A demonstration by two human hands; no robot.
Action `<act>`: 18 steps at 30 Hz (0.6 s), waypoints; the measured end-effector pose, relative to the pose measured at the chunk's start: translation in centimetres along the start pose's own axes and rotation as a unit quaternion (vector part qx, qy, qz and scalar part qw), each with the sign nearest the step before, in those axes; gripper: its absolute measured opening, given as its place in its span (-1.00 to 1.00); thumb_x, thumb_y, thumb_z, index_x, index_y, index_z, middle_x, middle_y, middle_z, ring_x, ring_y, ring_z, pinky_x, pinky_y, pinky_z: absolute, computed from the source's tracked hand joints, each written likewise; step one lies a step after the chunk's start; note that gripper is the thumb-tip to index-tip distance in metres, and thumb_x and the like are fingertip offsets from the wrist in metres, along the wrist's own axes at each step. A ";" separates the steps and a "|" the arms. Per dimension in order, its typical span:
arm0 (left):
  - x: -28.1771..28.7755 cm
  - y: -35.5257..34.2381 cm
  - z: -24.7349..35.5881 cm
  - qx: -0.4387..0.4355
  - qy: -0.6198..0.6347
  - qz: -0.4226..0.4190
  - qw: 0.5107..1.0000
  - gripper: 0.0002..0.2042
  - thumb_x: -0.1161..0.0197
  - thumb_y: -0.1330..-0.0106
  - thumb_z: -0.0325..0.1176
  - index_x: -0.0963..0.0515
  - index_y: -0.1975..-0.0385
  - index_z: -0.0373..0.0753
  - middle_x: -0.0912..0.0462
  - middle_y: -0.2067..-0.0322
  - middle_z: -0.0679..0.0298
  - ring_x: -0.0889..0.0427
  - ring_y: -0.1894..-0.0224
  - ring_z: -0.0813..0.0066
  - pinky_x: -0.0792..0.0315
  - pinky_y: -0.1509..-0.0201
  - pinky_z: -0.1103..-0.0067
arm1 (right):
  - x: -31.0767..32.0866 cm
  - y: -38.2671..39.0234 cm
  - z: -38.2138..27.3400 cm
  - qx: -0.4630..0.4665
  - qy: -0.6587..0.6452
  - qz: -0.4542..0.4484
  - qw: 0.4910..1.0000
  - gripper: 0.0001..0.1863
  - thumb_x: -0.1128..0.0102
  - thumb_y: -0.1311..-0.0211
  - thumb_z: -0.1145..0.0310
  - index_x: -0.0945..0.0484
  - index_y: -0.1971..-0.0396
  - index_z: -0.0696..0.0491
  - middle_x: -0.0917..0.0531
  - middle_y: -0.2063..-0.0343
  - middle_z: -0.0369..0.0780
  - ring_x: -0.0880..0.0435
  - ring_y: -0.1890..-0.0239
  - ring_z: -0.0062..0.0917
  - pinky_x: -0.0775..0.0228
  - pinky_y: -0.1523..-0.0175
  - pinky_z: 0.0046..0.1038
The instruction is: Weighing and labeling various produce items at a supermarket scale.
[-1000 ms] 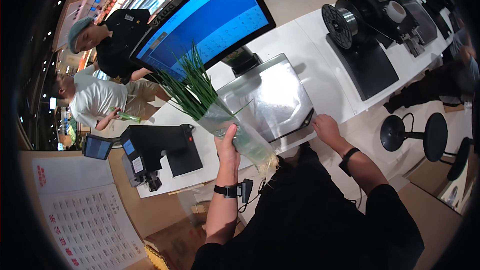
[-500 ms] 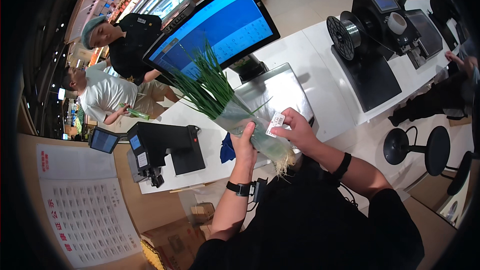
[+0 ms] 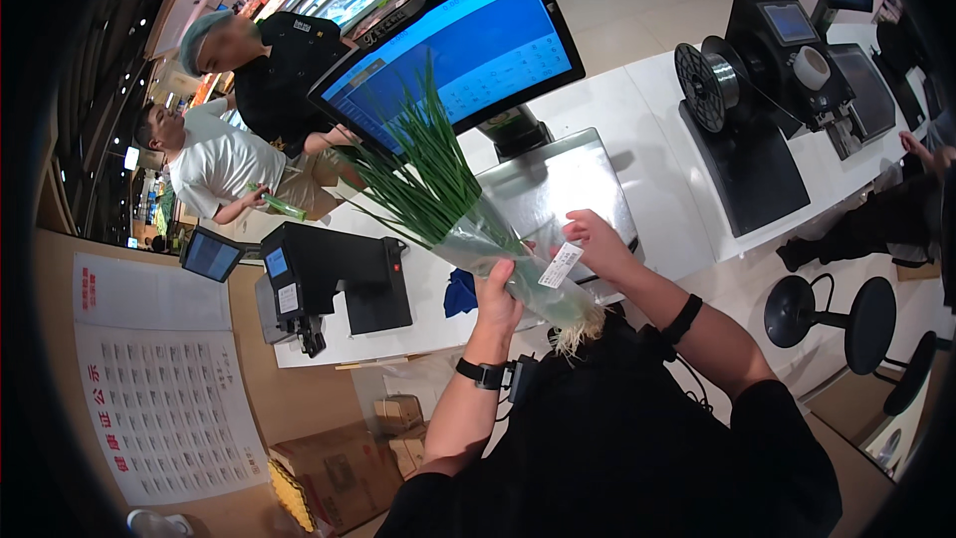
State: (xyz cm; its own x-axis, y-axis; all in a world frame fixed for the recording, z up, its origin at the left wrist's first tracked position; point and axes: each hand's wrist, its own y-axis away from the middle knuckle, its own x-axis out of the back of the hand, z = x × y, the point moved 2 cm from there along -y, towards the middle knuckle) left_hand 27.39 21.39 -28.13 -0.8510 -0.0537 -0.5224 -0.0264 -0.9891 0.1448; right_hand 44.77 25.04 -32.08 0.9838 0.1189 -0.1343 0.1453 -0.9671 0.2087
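A bunch of spring onions [image 3: 435, 176] with long thin green leaves slants across the counter in a clear plastic bag [image 3: 483, 239]. Its pale, stringy roots [image 3: 581, 332] poke out of the lower end, close to my body. My left hand [image 3: 501, 301] is closed round the bag from the left, thumb on top. A white printed label [image 3: 560, 266] lies against the bag near the stalks. Beside it, my right hand [image 3: 600, 241] has its fingers partly bent and apart, holding nothing that I can see.
A steel weighing plate [image 3: 573, 179] lies beyond the bag, below a tilted blue touch screen [image 3: 458, 55]. Black machines stand on the counter left [image 3: 339, 274] and right [image 3: 787, 65]. A blue cloth [image 3: 459, 293] lies near the front edge. Two people [image 3: 269, 70] stand across the counter.
The label, pinched in my right hand before, now rests against the bag, and my right fingers have come off it. My left hand still holds the bag. The view has shifted slightly.
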 end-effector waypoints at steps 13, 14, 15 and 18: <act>4.4 1.2 1.3 -0.070 0.031 0.131 0.988 -0.55 -0.24 -0.19 -0.28 -0.37 -0.04 -0.32 -0.54 0.11 0.17 -0.54 0.03 0.30 -0.44 -0.11 0.40 | -6.8 6.3 -5.8 0.434 0.294 -0.025 0.851 -0.56 -0.20 -0.10 0.41 -0.44 0.01 0.24 -0.52 0.04 -0.04 -0.50 0.03 -0.16 -0.28 -0.12 -0.22; 4.6 1.5 1.7 -0.070 0.032 0.118 0.990 -0.55 -0.26 -0.18 -0.29 -0.37 -0.05 -0.32 -0.54 0.11 0.18 -0.54 0.03 0.32 -0.45 -0.09 0.42 | -7.6 6.2 -5.3 0.407 0.263 -0.034 0.874 -0.53 -0.21 -0.10 0.39 -0.43 -0.02 0.24 -0.52 0.02 -0.04 -0.49 0.01 -0.15 -0.29 -0.10 -0.23; 4.8 1.9 2.2 -0.080 0.036 0.125 0.988 -0.55 -0.26 -0.18 -0.29 -0.37 -0.05 -0.32 -0.54 0.11 0.18 -0.54 0.03 0.32 -0.45 -0.09 0.42 | -8.6 6.0 -4.9 0.378 0.232 -0.044 0.895 -0.50 -0.23 -0.10 0.36 -0.41 -0.04 0.25 -0.51 0.00 -0.03 -0.48 -0.02 -0.14 -0.30 -0.09 -0.24; 6.0 2.5 2.8 -0.059 -0.011 0.084 0.995 -0.63 -0.35 -0.12 -0.37 -0.47 0.07 -0.29 -0.57 0.20 0.31 -0.56 0.17 0.50 -0.47 0.08 0.57 | -10.6 4.5 -4.1 0.255 0.198 -0.137 0.937 -0.48 -0.30 -0.08 0.28 -0.44 -0.03 0.18 -0.55 0.06 -0.05 -0.52 0.03 -0.19 -0.34 -0.08 -0.29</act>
State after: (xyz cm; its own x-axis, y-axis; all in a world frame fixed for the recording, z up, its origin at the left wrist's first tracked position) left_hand 20.75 19.02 -28.56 -0.8492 -0.2180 -0.4810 0.1776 -0.9757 0.1286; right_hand 35.44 20.32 -25.70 0.8934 0.3549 0.2754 0.4283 -0.8578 -0.2840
